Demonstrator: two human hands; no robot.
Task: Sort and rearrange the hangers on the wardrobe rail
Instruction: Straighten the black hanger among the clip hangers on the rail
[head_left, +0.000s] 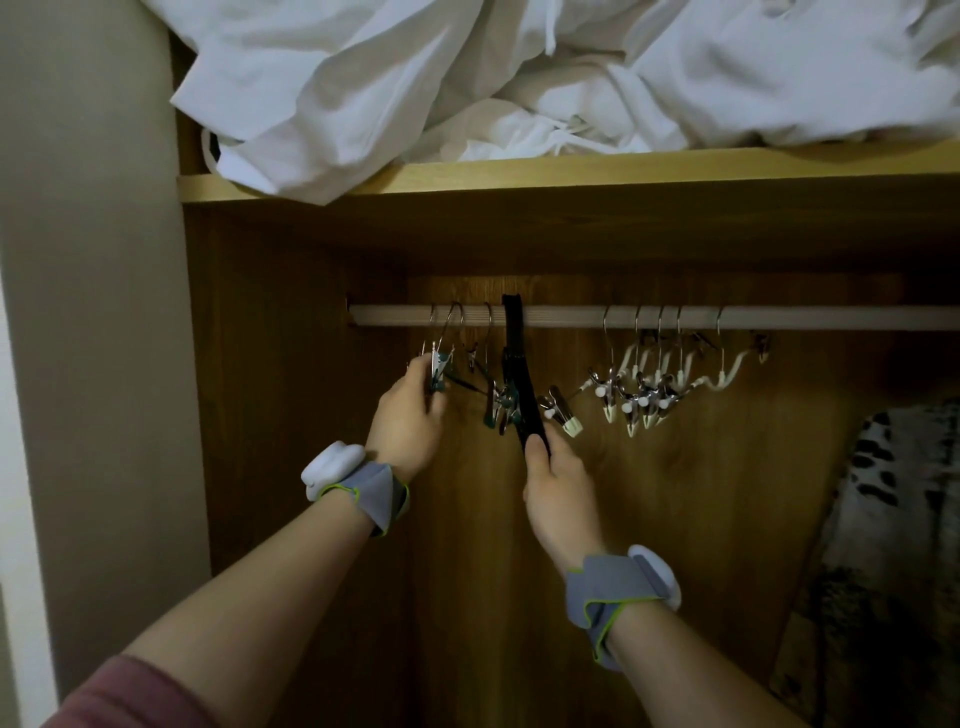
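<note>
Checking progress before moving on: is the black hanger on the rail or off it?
On. The black hanger has its top looped over the rail, while the right hand grips its lower end.

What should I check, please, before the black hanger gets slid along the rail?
1. Right hand grips the black hanger at its lower end: ok.
2. Black hanger's top is over the rail: ok.
3. Left hand holds a clip hanger aside: ok.
4. Black hanger free of the clip beside it: cannot tell, they overlap.
5. Open rail before the white hangers: ok.
</note>
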